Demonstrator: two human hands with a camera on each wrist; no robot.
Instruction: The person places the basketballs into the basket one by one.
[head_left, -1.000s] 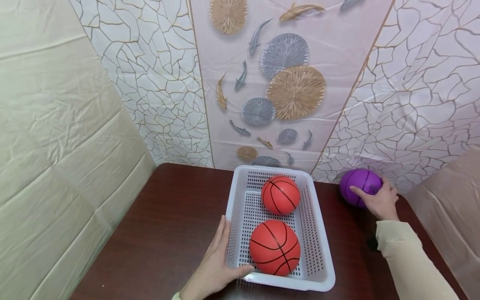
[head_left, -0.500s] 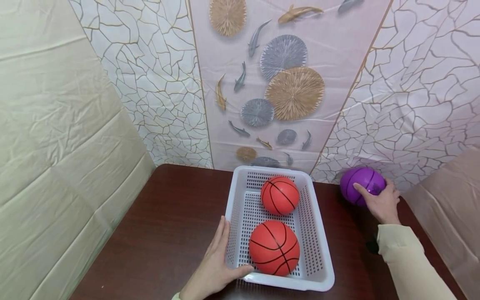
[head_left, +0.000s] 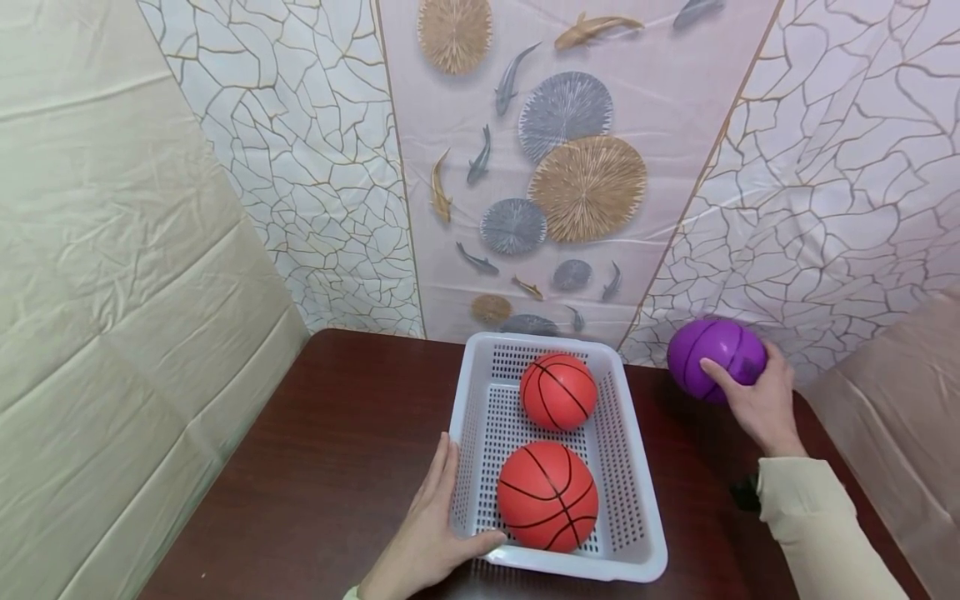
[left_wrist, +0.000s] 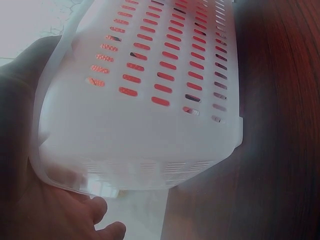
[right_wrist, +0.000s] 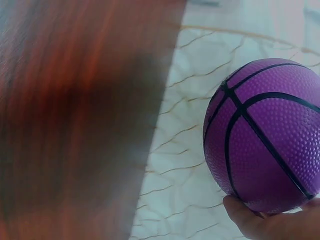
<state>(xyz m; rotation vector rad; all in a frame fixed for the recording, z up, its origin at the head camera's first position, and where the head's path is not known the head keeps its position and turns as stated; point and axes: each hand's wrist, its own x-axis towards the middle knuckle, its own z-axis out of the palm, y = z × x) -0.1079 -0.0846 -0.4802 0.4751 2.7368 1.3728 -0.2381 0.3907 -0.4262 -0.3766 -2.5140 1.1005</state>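
At the right rear of the table, my right hand (head_left: 761, 408) grips a purple mini basketball (head_left: 716, 358), thumb on its near face and fingers round its right side. The right wrist view shows the purple ball (right_wrist: 265, 135) held off the dark table. My left hand (head_left: 431, 525) rests on the near left corner of a white perforated basket (head_left: 648, 500), straight fingers along the left side and thumb on the front rim. Inside the basket lie two red mini basketballs, one at the back (head_left: 558, 392) and a larger-looking one in front (head_left: 547, 496).
The dark wooden table (head_left: 322, 450) extends to the left of the basket. Behind it hangs a patterned cloth backdrop (head_left: 337, 167), with beige cloth (head_left: 150, 292) along the left side. A small dark object (head_left: 745, 493) shows beneath my right wrist.
My right hand has lifted the purple mini basketball off the table and moved it slightly left. The left hand, basket and red balls stay in place.
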